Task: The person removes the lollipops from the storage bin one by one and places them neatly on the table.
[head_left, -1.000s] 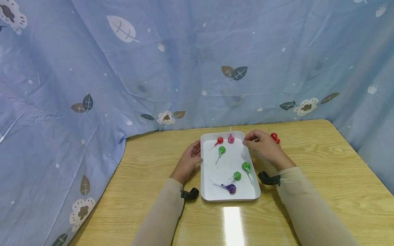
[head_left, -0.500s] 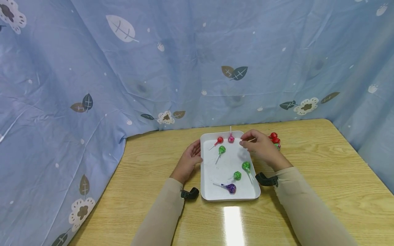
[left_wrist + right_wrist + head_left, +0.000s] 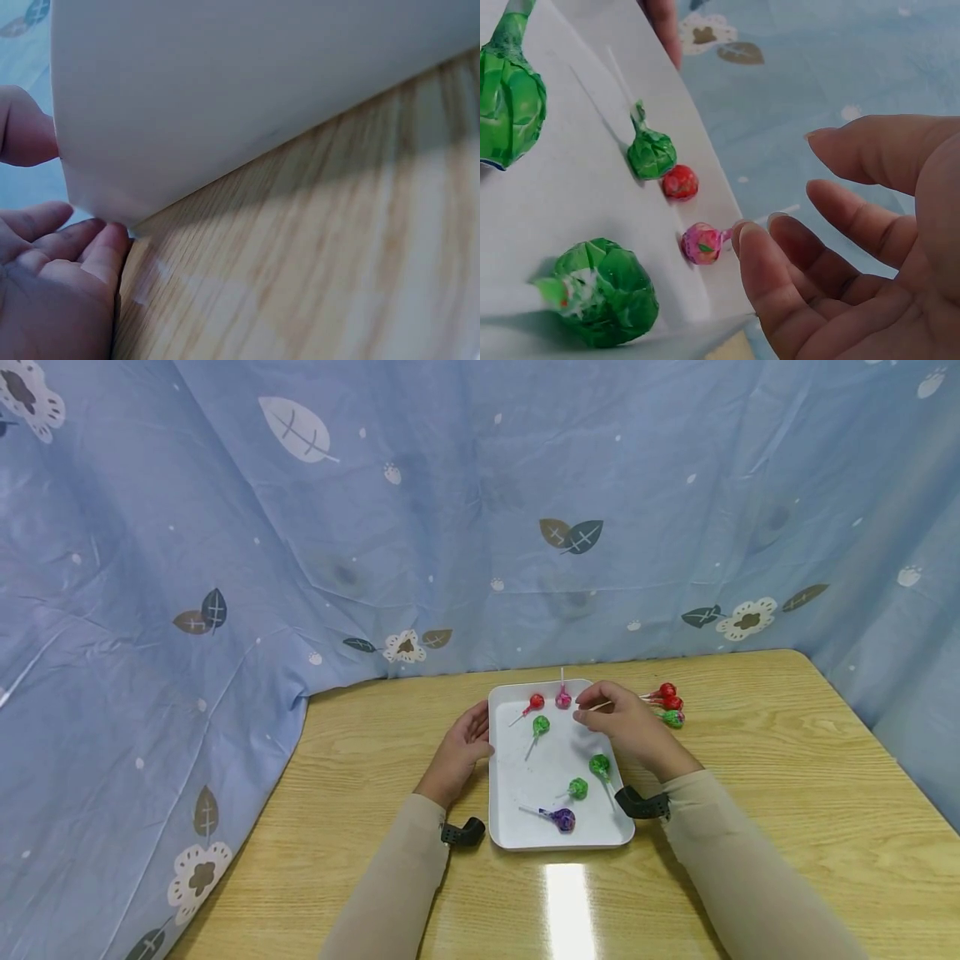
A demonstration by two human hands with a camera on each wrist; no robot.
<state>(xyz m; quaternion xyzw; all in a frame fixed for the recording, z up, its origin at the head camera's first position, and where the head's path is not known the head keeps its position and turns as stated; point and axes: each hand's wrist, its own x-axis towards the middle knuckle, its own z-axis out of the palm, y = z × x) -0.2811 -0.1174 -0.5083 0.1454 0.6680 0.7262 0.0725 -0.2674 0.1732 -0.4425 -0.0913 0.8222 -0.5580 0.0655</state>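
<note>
My left hand (image 3: 459,752) holds the left side of a white tray (image 3: 501,810), thumb over the rim and fingers along the outer wall. In the left wrist view, fingertips (image 3: 112,238) sit at the wall's lower corner. My right hand (image 3: 622,722) hovers over the tray's right edge, its fingers loosely bent and nothing between them. Nearest to it is a pink lollipop (image 3: 703,244), whose stick passes behind the fingertips in the right wrist view. The tray also holds a red lollipop (image 3: 536,702), a purple lollipop (image 3: 564,820) and several green lollipops (image 3: 541,725).
On the wooden table (image 3: 780,777), right of the tray, lie red lollipops (image 3: 667,691) and a green lollipop (image 3: 673,718). A blue patterned curtain (image 3: 465,527) hangs behind and to the sides. Both wrists carry black mounts (image 3: 641,803).
My right hand has moved left, further over the tray, uncovering more of the lollipops on the table behind it. The left hand and the tray have stayed put.
</note>
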